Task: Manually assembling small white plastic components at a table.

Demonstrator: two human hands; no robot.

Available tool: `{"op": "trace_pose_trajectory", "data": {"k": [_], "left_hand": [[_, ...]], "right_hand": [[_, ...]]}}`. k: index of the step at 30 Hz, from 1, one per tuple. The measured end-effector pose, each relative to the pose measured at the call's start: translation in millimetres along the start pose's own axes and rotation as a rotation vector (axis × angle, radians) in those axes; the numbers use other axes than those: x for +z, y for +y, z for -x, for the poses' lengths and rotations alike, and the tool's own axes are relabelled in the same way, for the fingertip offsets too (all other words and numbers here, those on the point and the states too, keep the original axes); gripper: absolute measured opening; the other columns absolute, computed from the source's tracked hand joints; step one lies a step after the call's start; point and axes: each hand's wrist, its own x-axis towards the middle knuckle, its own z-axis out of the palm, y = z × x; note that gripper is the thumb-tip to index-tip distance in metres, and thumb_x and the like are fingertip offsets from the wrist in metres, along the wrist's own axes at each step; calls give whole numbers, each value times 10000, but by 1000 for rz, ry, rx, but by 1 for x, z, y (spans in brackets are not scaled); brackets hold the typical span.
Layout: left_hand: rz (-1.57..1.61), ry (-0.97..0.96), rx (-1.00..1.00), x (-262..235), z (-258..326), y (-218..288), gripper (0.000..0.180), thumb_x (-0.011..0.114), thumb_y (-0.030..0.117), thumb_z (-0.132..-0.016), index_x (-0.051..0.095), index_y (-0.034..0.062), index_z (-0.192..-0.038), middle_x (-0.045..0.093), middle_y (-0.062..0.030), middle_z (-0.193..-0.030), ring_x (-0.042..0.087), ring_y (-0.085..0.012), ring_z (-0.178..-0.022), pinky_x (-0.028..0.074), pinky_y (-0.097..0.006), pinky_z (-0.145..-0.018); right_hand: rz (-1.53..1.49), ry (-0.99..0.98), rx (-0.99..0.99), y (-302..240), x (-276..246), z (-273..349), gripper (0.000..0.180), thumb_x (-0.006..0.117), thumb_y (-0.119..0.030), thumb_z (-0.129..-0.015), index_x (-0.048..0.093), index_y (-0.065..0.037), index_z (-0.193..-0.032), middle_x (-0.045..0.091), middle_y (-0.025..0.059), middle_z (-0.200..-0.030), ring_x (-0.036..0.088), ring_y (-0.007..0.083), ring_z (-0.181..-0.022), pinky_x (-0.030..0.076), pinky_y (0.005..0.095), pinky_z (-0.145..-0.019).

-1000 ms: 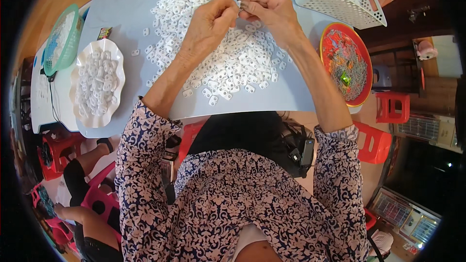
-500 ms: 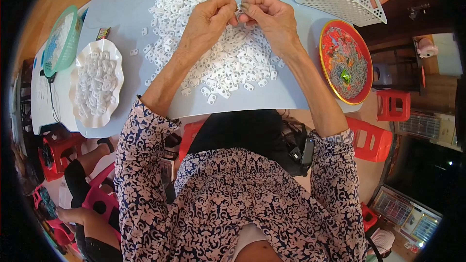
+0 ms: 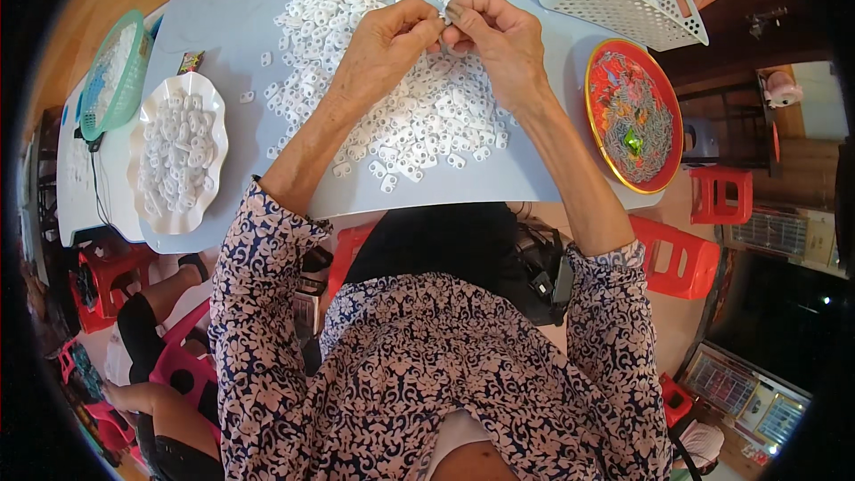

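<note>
Grey table [image 3: 223, 27], white plastic pieces [image 3: 427, 116], red stools [image 3: 681, 254]

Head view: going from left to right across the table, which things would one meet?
Green basket → white scalloped dish of white pieces → loose pile of white pieces, with left hand then right hand above it → red plate.

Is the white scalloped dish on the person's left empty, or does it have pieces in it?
It has pieces in it. The white scalloped dish holds a heap of small white plastic parts covering most of its inside.
</note>
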Motion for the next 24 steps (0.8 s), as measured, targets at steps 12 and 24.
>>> {"op": "trace_pose_trajectory", "data": {"k": [12,24], "left_hand": [[69,53,1,1,2,3,119,561,120,-847,618,16,-835,565,27,-668,415,-20,-586,325,-195,-520],[55,8,-33,2,2,14,188,544,129,-875,626,-31,-929,610,-45,-765,554,-100,-725,442,-229,-691]], "right_hand": [[83,-22,-31,-3,-6,1,103,620,-85,-845,653,7,-879,630,25,-729,558,61,-626,459,202,-582],[-28,132,-196,11,14,2,73,611,-34,-782,651,26,-775,627,24,-675,536,56,-612,443,216,-538]]}}
